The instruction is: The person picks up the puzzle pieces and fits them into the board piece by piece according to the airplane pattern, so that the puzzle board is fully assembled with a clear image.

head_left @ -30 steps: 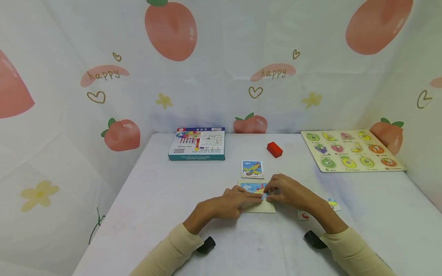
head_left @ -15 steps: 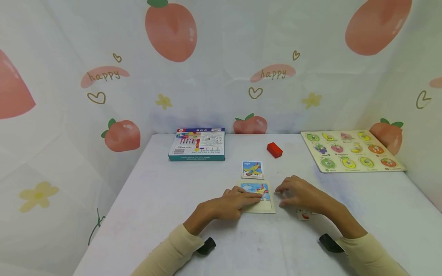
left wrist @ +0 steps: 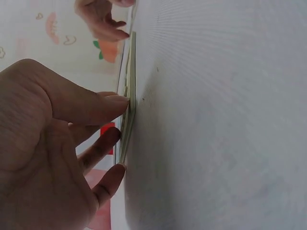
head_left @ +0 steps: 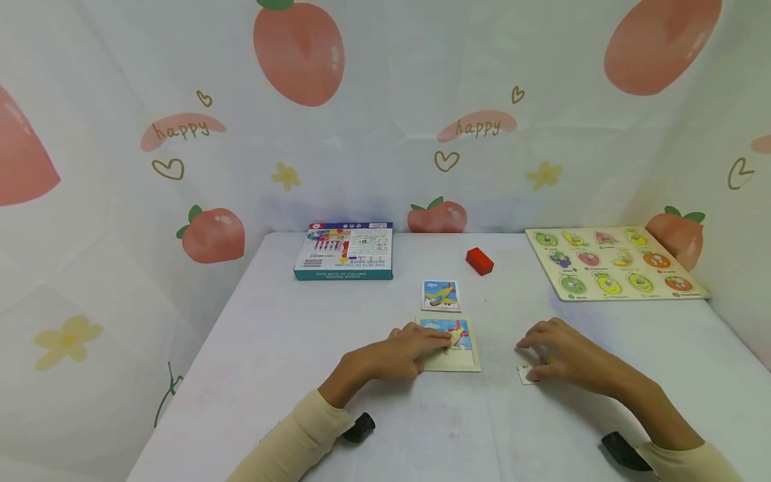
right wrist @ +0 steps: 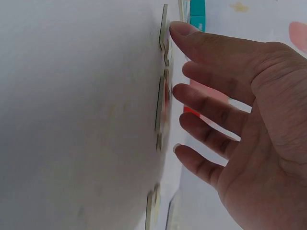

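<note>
My left hand point(head_left: 402, 351) rests on a puzzle board point(head_left: 453, 362), fingers stretched over the airplane picture in its upper half. The board's lower part is bare wood. In the left wrist view the thumb point(left wrist: 115, 106) touches the board's edge and the other fingertips lie along it. To the right, my right hand point(head_left: 569, 359) hovers low over loose puzzle pieces point(head_left: 523, 375), partly hiding them. The right wrist view has its fingers spread apart, with the thumb point(right wrist: 184, 33) close by one piece point(right wrist: 163, 28) and another piece point(right wrist: 160, 105) under the fingers.
Just beyond the board lies an airplane picture card point(head_left: 441, 295). Farther back are a red block point(head_left: 479, 261), a flat teal-edged box point(head_left: 343, 274) at left and a wooden fruit board point(head_left: 617, 264) at right. A patterned cloth wall point(head_left: 385, 167) stands behind the table.
My right hand has left the board and moved right, over the loose pieces. The piece it was placing now lies in the picture. My left hand stays on the board, its fingertips drawn back slightly.
</note>
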A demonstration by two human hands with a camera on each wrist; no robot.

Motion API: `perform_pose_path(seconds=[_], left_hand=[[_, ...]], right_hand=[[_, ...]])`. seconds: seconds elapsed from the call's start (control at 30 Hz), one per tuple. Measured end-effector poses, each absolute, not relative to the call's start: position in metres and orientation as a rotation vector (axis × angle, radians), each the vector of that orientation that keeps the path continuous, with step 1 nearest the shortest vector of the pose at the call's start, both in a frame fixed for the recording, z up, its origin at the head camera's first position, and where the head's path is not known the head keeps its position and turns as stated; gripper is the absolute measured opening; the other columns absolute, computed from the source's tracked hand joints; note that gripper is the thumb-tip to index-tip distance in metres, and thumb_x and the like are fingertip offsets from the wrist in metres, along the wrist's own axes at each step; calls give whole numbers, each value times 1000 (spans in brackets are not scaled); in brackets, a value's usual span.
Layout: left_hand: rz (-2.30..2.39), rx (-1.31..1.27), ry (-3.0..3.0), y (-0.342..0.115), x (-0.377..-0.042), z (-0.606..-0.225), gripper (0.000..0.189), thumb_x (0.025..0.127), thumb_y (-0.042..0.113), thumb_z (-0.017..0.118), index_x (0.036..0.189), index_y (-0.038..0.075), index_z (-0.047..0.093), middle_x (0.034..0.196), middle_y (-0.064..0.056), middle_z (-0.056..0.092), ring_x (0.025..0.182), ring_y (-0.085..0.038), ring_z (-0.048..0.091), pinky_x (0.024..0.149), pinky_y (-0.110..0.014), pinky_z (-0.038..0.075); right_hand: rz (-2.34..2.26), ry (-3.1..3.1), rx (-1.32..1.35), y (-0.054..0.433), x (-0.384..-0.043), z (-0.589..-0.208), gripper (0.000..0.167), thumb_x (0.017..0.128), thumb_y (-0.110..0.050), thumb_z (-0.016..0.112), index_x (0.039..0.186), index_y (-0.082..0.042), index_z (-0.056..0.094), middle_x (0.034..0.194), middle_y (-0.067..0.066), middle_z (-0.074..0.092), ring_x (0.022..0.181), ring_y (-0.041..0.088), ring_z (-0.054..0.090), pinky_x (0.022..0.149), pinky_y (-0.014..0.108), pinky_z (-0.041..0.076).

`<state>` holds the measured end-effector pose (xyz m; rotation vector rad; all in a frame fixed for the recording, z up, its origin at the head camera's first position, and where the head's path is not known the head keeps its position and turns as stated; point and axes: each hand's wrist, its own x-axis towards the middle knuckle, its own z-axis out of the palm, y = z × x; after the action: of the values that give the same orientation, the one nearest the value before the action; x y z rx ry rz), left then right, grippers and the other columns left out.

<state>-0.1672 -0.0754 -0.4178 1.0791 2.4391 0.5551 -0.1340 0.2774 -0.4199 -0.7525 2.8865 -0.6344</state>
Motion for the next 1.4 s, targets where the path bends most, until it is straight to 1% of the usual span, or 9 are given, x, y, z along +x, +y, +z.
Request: perform_pose_path(seconds=[0.07,0.17,0.27,0.33,0.5,0.7,0.9,1.07,1.4], left_hand=[[562,1090,2449,-75,-168,-418,67,100,1,58,162,23,46,168,10,39,147,-18,38,105,-34,37],[581,1077,2481,-75,-168,-417,65,99,1,62,160,22,49,164,6,43,145,-18,40,109,-37,38],[592,1021,2514,-76,-167,-416,61,99,6,67,156,21,52,157,2,47,142,-16,42,111,-37,39],[586,984,2534,-76,-167,-416,57,99,10,70,153,20,55,152,1,49,140,-15,43,109,-35,40],[575,931,2563,-79,-170,-416,51,99,20,76,147,19,61,149,2,51,138,-15,44,108,-36,40],[592,922,2582,-84,-174,-418,51,96,28,81,143,20,65,148,3,54,137,-15,46,109,-38,40],[613,928,2577,-87,-176,-418,52,94,30,82,142,20,66,148,5,55,137,-16,47,111,-41,40],[617,929,2565,-89,-178,-418,53,93,30,83,143,21,66,149,4,55,137,-17,46,113,-42,39],[635,910,2561,-89,-178,-418,54,92,31,85,141,21,67,146,2,55,138,-18,46,113,-43,40]], right_hand=[[-631,2899,-760,282,-130,-419,35,81,-43,90,109,-25,81,112,-14,68,108,17,56,90,36,51],[-628,2897,-737,286,-125,-418,26,82,-42,90,103,-32,80,110,-18,66,107,14,54,89,34,51],[-623,2883,-740,287,-123,-418,19,83,-41,90,97,-36,78,107,-21,64,106,13,53,88,34,50],[-616,2879,-764,288,-122,-418,17,83,-41,89,94,-36,78,106,-20,64,105,14,53,88,35,50],[-599,2895,-790,288,-120,-419,16,83,-40,90,91,-38,77,105,-21,63,105,12,52,88,36,50],[-614,2900,-799,288,-120,-420,15,83,-38,90,89,-39,76,102,-23,61,102,7,49,87,32,50],[-630,2937,-876,288,-119,-421,18,83,-33,91,86,-38,74,97,-24,60,98,3,47,83,29,48],[-635,2975,-915,285,-120,-423,21,82,-35,92,83,-38,71,95,-25,59,96,2,47,81,28,47],[-674,3013,-967,274,-126,-426,18,82,-36,92,86,-34,75,97,-22,61,96,4,50,82,29,49]])
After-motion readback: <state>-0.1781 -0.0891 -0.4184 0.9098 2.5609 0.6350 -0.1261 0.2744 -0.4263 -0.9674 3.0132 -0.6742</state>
